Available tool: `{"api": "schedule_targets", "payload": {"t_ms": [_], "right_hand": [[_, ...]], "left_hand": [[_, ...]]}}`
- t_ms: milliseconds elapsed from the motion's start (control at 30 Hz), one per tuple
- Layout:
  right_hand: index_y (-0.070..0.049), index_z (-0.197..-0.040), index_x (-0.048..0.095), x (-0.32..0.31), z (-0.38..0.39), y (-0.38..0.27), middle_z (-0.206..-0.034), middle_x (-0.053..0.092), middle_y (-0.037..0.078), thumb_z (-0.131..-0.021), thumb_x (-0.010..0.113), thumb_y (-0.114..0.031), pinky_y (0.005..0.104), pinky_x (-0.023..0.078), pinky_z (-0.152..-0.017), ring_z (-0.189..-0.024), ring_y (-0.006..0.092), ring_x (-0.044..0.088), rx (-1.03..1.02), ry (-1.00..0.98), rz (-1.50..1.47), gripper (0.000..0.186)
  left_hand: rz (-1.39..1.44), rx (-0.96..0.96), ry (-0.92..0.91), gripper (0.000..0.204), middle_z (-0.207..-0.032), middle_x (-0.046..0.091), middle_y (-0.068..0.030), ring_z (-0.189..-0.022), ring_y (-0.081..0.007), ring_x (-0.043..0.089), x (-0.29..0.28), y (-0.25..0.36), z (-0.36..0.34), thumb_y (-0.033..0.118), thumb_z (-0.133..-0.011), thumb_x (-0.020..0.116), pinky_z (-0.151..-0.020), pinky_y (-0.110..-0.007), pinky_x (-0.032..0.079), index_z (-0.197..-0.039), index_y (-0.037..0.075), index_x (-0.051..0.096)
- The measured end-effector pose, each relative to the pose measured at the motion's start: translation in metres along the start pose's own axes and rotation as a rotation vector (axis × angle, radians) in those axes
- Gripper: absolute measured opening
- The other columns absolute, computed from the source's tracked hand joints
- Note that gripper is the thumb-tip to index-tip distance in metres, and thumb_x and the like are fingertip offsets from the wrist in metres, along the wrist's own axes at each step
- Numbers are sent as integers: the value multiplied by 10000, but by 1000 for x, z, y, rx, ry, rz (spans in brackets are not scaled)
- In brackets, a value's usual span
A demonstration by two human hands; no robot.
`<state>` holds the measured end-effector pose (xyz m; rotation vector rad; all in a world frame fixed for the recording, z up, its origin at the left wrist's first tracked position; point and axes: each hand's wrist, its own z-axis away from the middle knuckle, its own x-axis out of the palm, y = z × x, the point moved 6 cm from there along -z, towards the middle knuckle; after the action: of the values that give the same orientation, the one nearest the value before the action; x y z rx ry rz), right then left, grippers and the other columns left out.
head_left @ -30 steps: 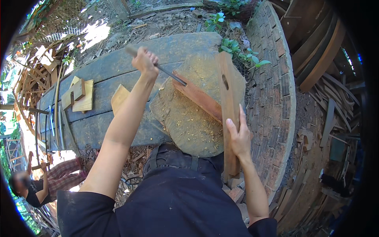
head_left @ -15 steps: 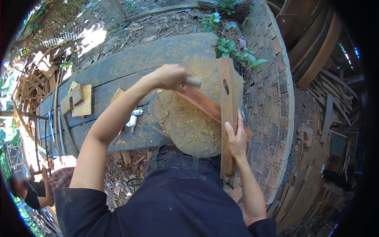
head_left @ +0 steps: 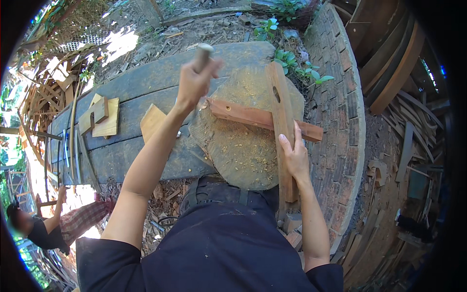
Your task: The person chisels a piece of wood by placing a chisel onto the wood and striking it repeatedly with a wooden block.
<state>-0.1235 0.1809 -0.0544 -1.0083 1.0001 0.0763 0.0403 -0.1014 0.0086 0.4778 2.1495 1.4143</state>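
My left hand (head_left: 194, 80) is raised over the far left of the round wooden block (head_left: 238, 160), its fingers closed around a short cylindrical tool (head_left: 203, 57) with a pale round end. Motion blurs the tool, so its exact kind is unclear. My right hand (head_left: 296, 155) grips the near part of a long wooden bar (head_left: 281, 109) that has an oval slot near its far end. This bar lies across a reddish wooden beam (head_left: 248, 116), which shows a round hole near its left end. Wood chips and sawdust cover the block beneath.
The block rests on a dark plank bench (head_left: 151, 82). Notched wood pieces (head_left: 99, 117) and a pale board (head_left: 153, 121) lie on it. A brick wall (head_left: 335, 121) borders the right side. Another person (head_left: 44, 228) is at the far left; leafy plants (head_left: 287, 61) grow behind.
My left hand has swung up and to the left with the tool, away from the beam. The beam has turned more level and shifted right under the slotted bar. My right hand stays on the bar.
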Motion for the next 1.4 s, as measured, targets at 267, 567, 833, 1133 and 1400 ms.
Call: {"api": "schedule_targets", "payload": {"t_ms": [267,567,833,1133,1400], "right_hand": [[-182,-1518,240,3,2,-5,-1042,659,303,-934,500,-478,532,487,-849,-963,483,634,8,2,75,704],[-202,-1512,245,3,5,-5,-902,676,300,-933,510,-466,546,512,-758,-851,494,649,-49,70,99,689],[-150,-1505,267,-8,5,-12,-994,668,302,-930,529,-431,511,511,-822,-942,470,646,-80,75,73,692],[-134,-1495,313,-105,31,-207,-1031,693,212,-879,629,-283,409,556,-778,-891,341,706,-758,250,-426,709],[-186,-1465,382,-103,39,-255,-909,700,204,-872,648,-327,404,562,-696,-720,325,708,-789,-34,213,665]], "left_hand": [[626,-178,701,488,-549,418,17,-377,-87,398,-10,-2,6,469,-877,696,-350,-257,313,-718,98,422],[443,57,703,339,-643,462,3,-450,-66,437,7,12,15,359,-968,601,-397,-232,357,-868,77,442],[49,232,564,243,-777,530,-66,-590,-148,525,27,20,35,202,-986,562,-537,-288,420,-1023,37,387],[47,206,586,283,-787,586,-118,-653,-232,594,20,28,49,176,-961,597,-598,-344,459,-1071,12,395],[-29,217,548,508,-927,610,-230,-786,-388,626,21,-10,47,107,-885,595,-667,-426,467,-1281,-44,313]]}}
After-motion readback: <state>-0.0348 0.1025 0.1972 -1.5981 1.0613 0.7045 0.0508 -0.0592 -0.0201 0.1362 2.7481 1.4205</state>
